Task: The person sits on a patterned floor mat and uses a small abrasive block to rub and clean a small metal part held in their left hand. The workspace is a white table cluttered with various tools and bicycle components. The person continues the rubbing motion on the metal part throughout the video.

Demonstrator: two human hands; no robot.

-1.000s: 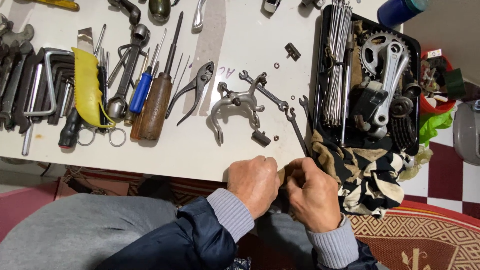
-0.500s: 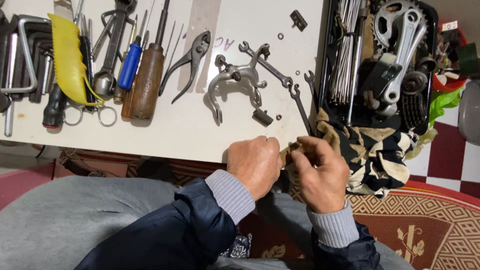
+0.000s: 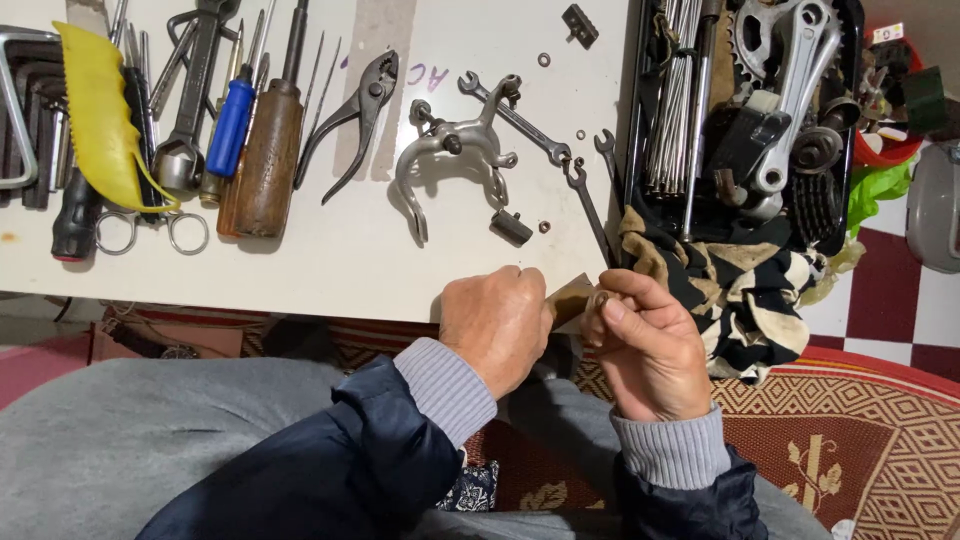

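My left hand (image 3: pixel 497 322) and my right hand (image 3: pixel 650 345) meet just off the near edge of the white table (image 3: pixel 330 265). A small brownish piece of abrasive paper or cloth (image 3: pixel 570 298) is gripped in my left hand. Between thumb and fingers, my right hand pinches a small round metal part (image 3: pixel 601 299) against that piece. On the table just beyond lie a silver bicycle brake caliper (image 3: pixel 450 155), two open-ended spanners (image 3: pixel 560 160) and a small dark brake block (image 3: pixel 511 227).
Left on the table lie pliers (image 3: pixel 355 115), screwdrivers (image 3: pixel 262 150), scissors (image 3: pixel 150 230), hex keys and a yellow-handled tool (image 3: pixel 100 115). A black tray (image 3: pixel 850 120) at right holds spokes, a chainring and crank. A striped rag (image 3: pixel 740 290) hangs over the edge.
The view has drifted, so the table sits higher and further left in frame. Both hands stay together at the table edge, working the small part; the right-hand fingers have shifted slightly.
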